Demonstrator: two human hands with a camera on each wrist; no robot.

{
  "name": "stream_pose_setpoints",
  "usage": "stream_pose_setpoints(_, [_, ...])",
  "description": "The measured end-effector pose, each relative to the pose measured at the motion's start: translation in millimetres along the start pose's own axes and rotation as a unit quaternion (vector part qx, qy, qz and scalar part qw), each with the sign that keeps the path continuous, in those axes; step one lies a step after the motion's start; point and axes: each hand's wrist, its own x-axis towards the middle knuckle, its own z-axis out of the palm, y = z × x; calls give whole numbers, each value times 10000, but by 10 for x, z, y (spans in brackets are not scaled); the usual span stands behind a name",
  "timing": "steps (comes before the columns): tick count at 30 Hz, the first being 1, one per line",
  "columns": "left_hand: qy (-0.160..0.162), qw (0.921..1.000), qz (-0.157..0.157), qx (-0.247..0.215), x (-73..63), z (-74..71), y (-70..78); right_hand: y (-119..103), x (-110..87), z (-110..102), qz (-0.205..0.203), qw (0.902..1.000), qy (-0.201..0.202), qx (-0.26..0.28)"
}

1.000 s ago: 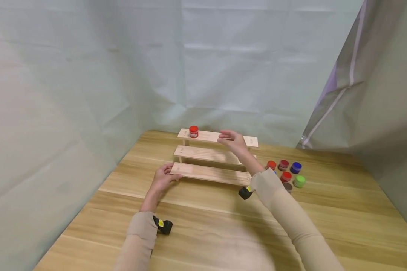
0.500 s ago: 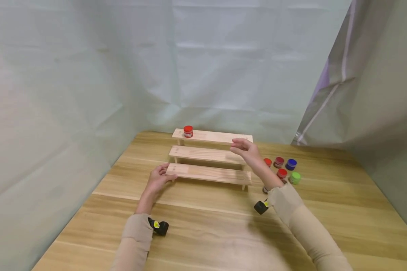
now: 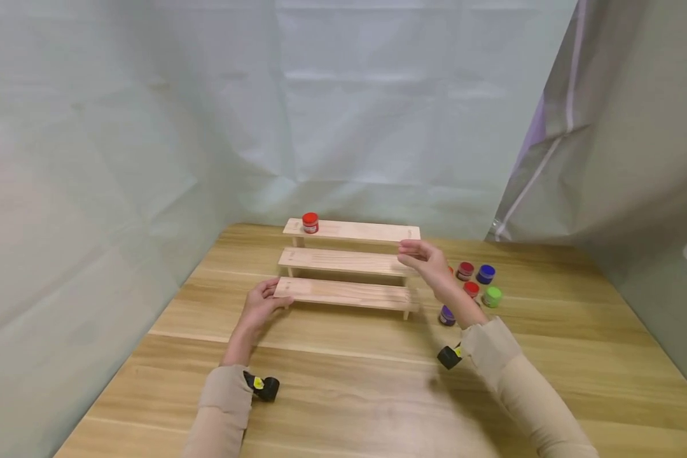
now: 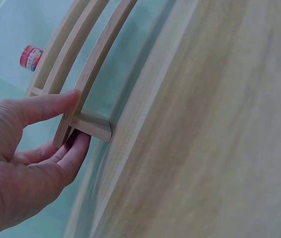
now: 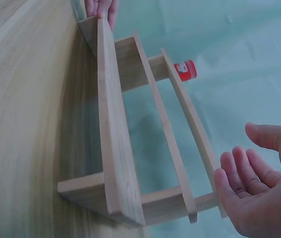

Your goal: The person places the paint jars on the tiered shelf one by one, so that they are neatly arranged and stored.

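Left hand [image 3: 259,305], pinching between thumb and fingers the left end of the nearest, lowest tier of a three-tier wooden rack [image 3: 343,291], which stands on the far part of a wooden table [image 3: 332,394], with one red jar [image 3: 310,222] upright at the left of its farthest, top tier. Right hand [image 3: 432,264], holding nothing, wide gap between thumb and loosely curved fingers, at the rack's right end, contact uncertain. Right of the rack, grouped on the table: purple jar [image 3: 447,316], dark red jar [image 3: 465,271], second red jar [image 3: 471,289], blue jar [image 3: 486,274], green jar [image 3: 492,297].
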Motion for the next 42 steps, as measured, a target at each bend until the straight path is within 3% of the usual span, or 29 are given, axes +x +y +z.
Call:
stream_pose_setpoints(10, [-77,9998,63,189,10,-7,4,126,-94,-240,121,9999,0,-51])
stream_pose_setpoints(22, [-139,9998,-14,151,7,-23,-5,295,-267,-532,341,9980,483,-212])
stream_pose_setpoints(27, [-152,9997,90,170,4,-31,-8,366,-351,-630,368,9968,642,-315])
stream_pose_setpoints(35, [-143,9997,118,152,13,-31,-14,475,-479,-787,281,9965,784,77])
stream_pose_setpoints(42, [-169,9997,120,147,14,-19,-22,569,-571,-901,469,9950,885,-22])
